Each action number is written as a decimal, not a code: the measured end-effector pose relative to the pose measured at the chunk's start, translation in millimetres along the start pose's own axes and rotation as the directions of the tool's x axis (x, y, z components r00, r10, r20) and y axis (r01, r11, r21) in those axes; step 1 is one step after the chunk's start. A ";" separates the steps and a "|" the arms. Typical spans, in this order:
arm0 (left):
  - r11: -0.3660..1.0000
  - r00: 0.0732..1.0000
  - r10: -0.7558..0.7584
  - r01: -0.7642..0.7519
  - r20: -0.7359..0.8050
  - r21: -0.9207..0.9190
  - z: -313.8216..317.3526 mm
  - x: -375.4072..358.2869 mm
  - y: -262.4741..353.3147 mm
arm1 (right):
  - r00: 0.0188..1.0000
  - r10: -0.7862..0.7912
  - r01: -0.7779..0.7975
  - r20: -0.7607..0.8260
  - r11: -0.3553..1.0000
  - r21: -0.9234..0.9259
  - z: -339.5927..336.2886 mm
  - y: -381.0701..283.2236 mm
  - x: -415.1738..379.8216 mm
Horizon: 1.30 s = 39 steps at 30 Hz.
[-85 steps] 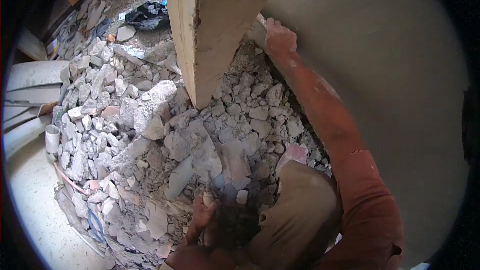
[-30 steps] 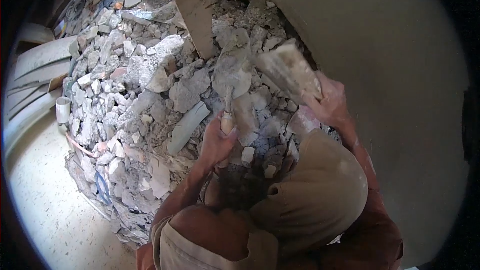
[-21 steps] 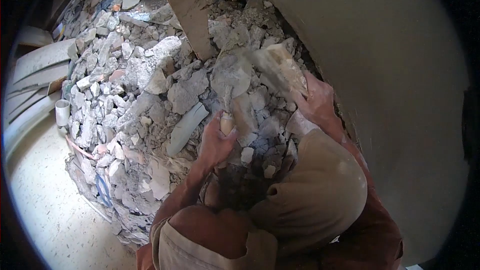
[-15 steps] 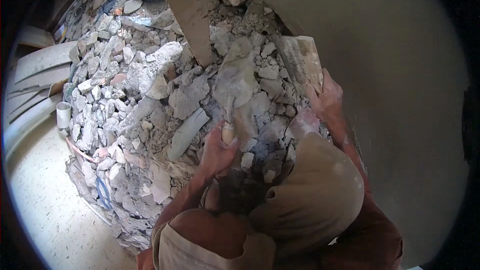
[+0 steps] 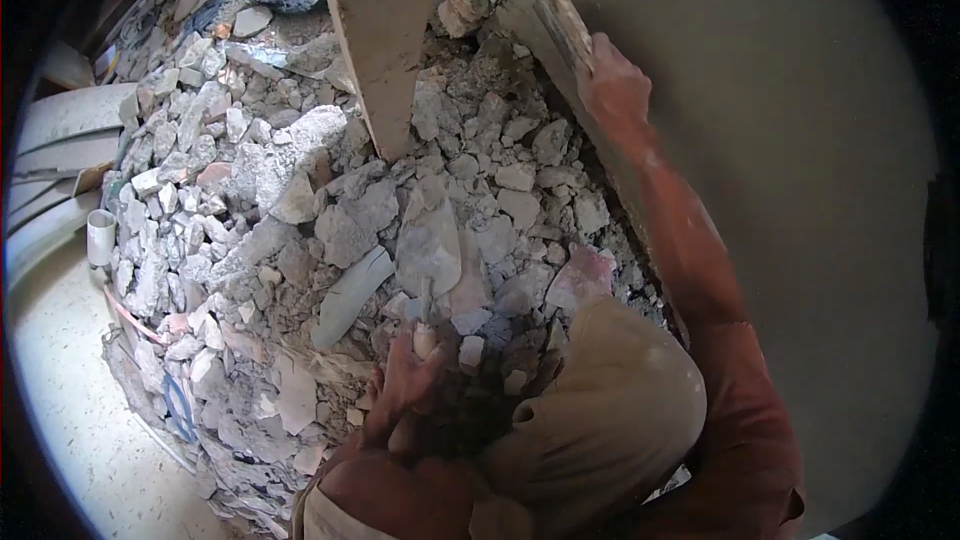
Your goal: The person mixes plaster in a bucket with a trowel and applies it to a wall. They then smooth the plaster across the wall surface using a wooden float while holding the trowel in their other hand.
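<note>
Wrapped around the pale handle of a pointed trowel (image 5: pixel 430 243) is my left hand (image 5: pixel 408 372). The trowel's dusty blade points away from me, low over the rubble (image 5: pixel 225 190). My right hand (image 5: pixel 615 85) is closed on a plastering float (image 5: pixel 565 25), with the arm stretched forward along the smooth grey wall (image 5: pixel 780 140). The float is seen nearly edge-on at the wall's surface; its grip is hidden by my fingers. My bent knee (image 5: pixel 625 380) lies between the two arms.
A long board (image 5: pixel 380 30) stands in the rubble ahead. To the left are a curved pale plank stack (image 5: pixel 75 125), a short white pipe (image 5: pixel 101 238) and a speckled floor (image 5: pixel 70 370). A curved pale piece (image 5: pixel 352 297) lies beside the trowel.
My right hand has carried the float forward and up along the wall, turning it edge-on. My left hand has drawn the trowel back, nearer my body. The view has shifted slightly.
</note>
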<state>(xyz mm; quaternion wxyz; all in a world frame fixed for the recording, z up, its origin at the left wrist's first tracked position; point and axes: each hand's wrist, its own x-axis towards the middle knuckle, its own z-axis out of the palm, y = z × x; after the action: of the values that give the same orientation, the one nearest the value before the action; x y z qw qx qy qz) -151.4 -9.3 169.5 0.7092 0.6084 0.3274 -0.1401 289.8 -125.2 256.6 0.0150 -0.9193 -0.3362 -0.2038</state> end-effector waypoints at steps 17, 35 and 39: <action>0.988 0.992 -0.075 0.060 0.102 0.144 -5.9 -9.0 -12.2 | 0.995 -0.017 -0.008 -0.096 0.966 -0.259 51.8 8.5 26.8; 0.991 0.985 -0.108 0.117 0.138 -0.064 -10.1 -6.4 -25.2 | 0.976 -0.138 0.096 -0.168 0.966 -0.240 70.1 -2.5 37.4; 0.994 0.999 -0.001 0.006 0.050 -0.109 -4.5 -4.5 -31.6 | 0.970 -0.071 -0.002 -0.233 0.954 -0.299 47.5 -11.3 44.1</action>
<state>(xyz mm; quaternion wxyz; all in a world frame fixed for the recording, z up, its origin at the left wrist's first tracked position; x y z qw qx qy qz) -175.0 -12.9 147.8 0.7492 0.5645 0.3177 -0.1385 330.5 -81.6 228.8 -0.0859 -0.8734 -0.3137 -0.3625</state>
